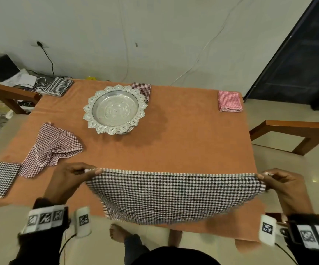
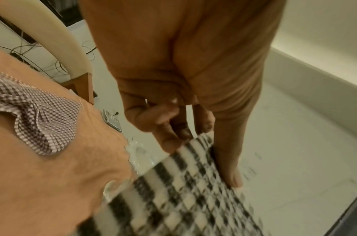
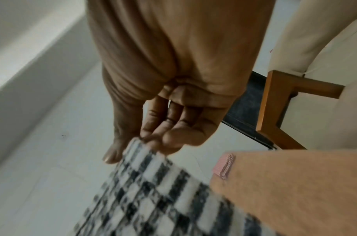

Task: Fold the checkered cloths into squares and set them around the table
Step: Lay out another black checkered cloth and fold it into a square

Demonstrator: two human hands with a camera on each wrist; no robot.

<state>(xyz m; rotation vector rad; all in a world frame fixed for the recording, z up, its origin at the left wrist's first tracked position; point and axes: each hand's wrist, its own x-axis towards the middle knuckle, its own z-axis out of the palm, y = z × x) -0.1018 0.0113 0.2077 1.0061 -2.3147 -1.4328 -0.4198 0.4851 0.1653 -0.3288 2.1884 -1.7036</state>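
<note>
Head view: both hands hold a black-and-white cloth [image 1: 174, 196] up over the near edge of the table [image 1: 174, 142]. Left hand [image 1: 68, 180] pinches the top left corner, right hand [image 1: 281, 184] pinches the top right corner. Top edge stretched taut, long axis running left to right, parallel to the near table edge; the rest hangs down toward the person, lower edge near the table's front. Looks doubled over, can't be sure.

Progress, judged from layout: four folded squares already placed, namely a black-and-white folded cloth [image 1: 0, 178] near left, another black-and-white square [image 1: 58, 86] far left, a dark red square [image 1: 142, 89] partly behind the silver tray [image 1: 114, 109], and a pink square [image 1: 229, 101] far right. Left to do: the one in hand, plus a crumpled dark red cloth [image 1: 49, 148] lying unfolded left of centre. So roughly two thirds done.

Left wrist view: left hand [image 2: 173, 99] fingers curled, thumb and fingertips gripping the cloth [image 2: 185, 191] corner; cloth blurred, running away from the camera. Crumpled cloth [image 2: 38, 121] on the table at left.

Right wrist view: right hand [image 3: 173, 121] thumb and fingers nipping the cloth [image 3: 153, 191] corner, other fingers loosely bent. Pink square [image 3: 224, 166] seen edge-on at the table corner.
</note>
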